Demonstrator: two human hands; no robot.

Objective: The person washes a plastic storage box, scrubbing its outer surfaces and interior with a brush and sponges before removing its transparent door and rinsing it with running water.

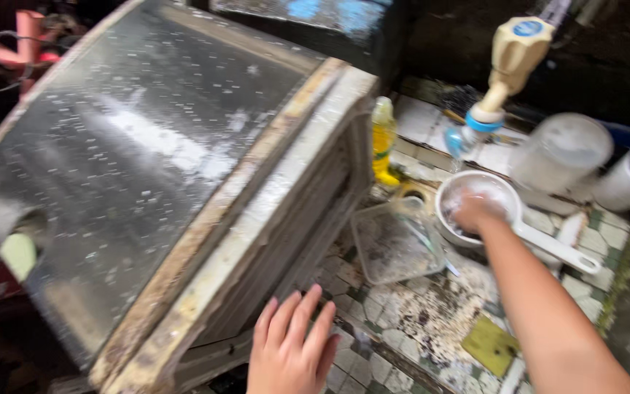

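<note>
Home washing corner: tap [508, 69], tiled floor [432, 321]

Two bare hands seen over a wet tiled washing area beside a large slanted metal surface.

The right hand [475, 211] is dipped, fingers down, into a round white plastic ladle bowl with a long white handle [541, 237], at about two o'clock. The left hand [289, 346] is held flat with fingers spread at six o'clock, just beside the rusty edge of the scratched grey metal counter [147, 160]. A clear square plastic container [395, 244] is seen between the hands. A yellow liquid bottle [383, 138] stands at one o'clock, and a cream tap [508, 62] hangs above the bowl. A yellow-green flat sponge [490, 343] lies at five o'clock.
</note>
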